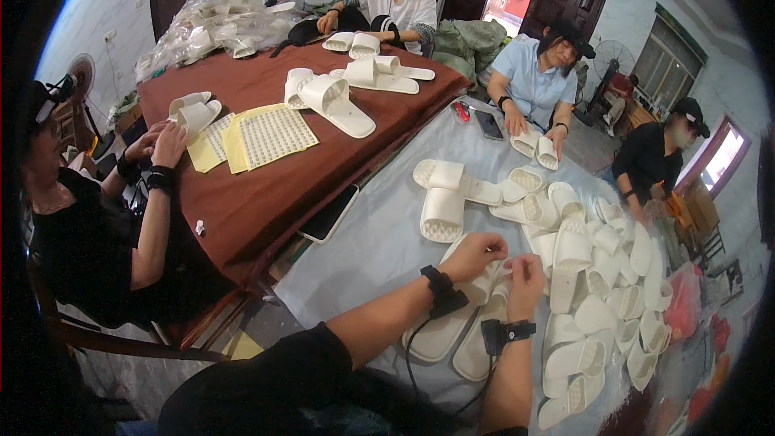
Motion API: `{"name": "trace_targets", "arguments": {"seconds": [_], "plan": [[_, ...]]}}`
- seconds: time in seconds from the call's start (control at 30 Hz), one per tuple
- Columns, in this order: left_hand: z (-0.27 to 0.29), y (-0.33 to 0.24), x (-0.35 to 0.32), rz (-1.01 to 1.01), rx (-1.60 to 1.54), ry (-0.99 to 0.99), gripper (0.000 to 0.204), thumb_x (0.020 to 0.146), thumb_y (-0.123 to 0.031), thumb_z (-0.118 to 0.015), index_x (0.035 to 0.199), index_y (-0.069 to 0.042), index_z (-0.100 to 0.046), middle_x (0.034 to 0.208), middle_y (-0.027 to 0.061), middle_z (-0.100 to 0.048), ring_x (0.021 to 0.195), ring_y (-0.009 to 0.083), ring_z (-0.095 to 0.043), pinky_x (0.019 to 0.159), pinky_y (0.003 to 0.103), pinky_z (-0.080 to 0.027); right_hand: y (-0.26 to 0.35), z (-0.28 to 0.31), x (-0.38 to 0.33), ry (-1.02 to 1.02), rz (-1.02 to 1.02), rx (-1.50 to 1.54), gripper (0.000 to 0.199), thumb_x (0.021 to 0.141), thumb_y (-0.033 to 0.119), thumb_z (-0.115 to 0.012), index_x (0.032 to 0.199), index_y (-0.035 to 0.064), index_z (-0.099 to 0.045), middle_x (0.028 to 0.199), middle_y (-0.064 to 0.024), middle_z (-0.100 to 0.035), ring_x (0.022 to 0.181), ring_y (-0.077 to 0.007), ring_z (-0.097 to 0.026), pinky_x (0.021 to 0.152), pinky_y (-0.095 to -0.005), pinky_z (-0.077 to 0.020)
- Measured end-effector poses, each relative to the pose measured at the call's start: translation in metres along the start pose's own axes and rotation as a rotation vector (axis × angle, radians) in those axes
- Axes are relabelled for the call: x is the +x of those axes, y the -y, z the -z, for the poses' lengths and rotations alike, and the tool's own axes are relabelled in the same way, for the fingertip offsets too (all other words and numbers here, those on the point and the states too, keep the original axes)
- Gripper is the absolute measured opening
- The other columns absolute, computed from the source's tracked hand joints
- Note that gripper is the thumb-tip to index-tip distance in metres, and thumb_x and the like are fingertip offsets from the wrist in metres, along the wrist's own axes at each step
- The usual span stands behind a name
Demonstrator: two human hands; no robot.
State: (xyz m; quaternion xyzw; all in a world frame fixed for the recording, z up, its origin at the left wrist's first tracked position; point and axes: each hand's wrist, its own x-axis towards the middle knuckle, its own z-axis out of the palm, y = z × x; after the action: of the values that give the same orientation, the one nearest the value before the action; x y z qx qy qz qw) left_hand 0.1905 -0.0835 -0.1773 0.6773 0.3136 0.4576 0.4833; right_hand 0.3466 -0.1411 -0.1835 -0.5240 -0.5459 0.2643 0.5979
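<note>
My left hand (pixel 475 257) is curled into a pinch above a pair of white slide slippers, partly hidden under my arms. Close beside it, my right hand (pixel 525 281) is also closed, thumb and fingertips together. Anything between the fingertips is too small to make out. Under my wrists lie the left slipper (pixel 434 341) and the right slipper (pixel 476 347), soles toward me. Just beyond my hands, a slipper with a textured footbed (pixel 442 214) rests near another white slipper (pixel 480 190).
A heap of white slippers (pixel 601 262) covers the right of the grey-covered table (pixel 339 282). A phone (pixel 331 214) lies at its left edge. On the brown-covered table (pixel 242 218) are sticker sheets (pixel 278 137) and more slippers. Co-workers sit around, handling slippers.
</note>
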Motion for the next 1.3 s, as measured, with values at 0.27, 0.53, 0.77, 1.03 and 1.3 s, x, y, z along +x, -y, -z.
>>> {"name": "trace_targets", "arguments": {"seconds": [0.27, 0.53, 0.77, 1.03, 1.3], "plan": [[0.0, 0.003, -0.001, 0.004, -0.058, 0.011, 0.008, 0.089, -0.006, -0.067, 0.091, 0.002, -0.064, 0.075, 0.0008, -0.062, 0.074, 0.0082, -0.054, 0.067, 0.027, -0.046, -0.005, -0.001, 0.0, -0.068, 0.079, -0.063, 0.008, 0.089, 0.009, -0.065, 0.093, 0.0034, -0.061, 0.094, -0.0013, -0.059, 0.084, -0.0113, -0.052, 0.07, -0.0244, -0.0411], [0.002, 0.001, -0.002, 0.01, -0.003, 0.006, 0.008, 0.089, -0.006, -0.067, 0.091, 0.001, -0.064, 0.075, 0.0022, -0.062, 0.07, 0.0094, -0.053, 0.066, 0.027, -0.046, 0.002, 0.001, 0.0, -0.013, 0.058, -0.143, 0.009, 0.087, 0.008, -0.067, 0.091, 0.0032, -0.061, 0.086, -0.0019, -0.058, 0.076, -0.0122, -0.052, 0.07, -0.0257, -0.0432], [0.004, -0.006, -0.003, 0.026, -0.005, -0.001, 0.01, 0.087, -0.007, -0.069, 0.09, 0.001, -0.065, 0.075, 0.0024, -0.062, 0.071, 0.0095, -0.053, 0.065, 0.028, -0.046, 0.002, 0.001, -0.001, -0.003, 0.016, -0.128, 0.008, 0.087, 0.008, -0.067, 0.091, 0.0034, -0.061, 0.085, -0.0014, -0.059, 0.077, -0.0116, -0.053, 0.071, -0.0254, -0.044], [0.003, -0.004, -0.003, 0.014, 0.024, 0.01, 0.009, 0.088, -0.006, -0.068, 0.09, 0.002, -0.065, 0.075, 0.0023, -0.062, 0.07, 0.0095, -0.053, 0.065, 0.028, -0.046, 0.0, 0.003, -0.001, -0.003, 0.001, -0.127, 0.009, 0.088, 0.009, -0.066, 0.093, 0.003, -0.061, 0.085, -0.0019, -0.06, 0.079, -0.0116, -0.054, 0.072, -0.0256, -0.0441], [0.003, 0.0, -0.001, -0.079, 0.096, 0.018, 0.009, 0.085, -0.005, -0.068, 0.09, 0.001, -0.063, 0.073, 0.0078, -0.062, 0.068, 0.0137, -0.056, 0.066, 0.031, -0.047, 0.003, 0.001, -0.001, 0.021, -0.002, -0.138, 0.009, 0.088, 0.009, -0.066, 0.092, 0.0026, -0.062, 0.084, -0.0017, -0.06, 0.075, -0.0113, -0.054, 0.07, -0.0248, -0.0441]]}}
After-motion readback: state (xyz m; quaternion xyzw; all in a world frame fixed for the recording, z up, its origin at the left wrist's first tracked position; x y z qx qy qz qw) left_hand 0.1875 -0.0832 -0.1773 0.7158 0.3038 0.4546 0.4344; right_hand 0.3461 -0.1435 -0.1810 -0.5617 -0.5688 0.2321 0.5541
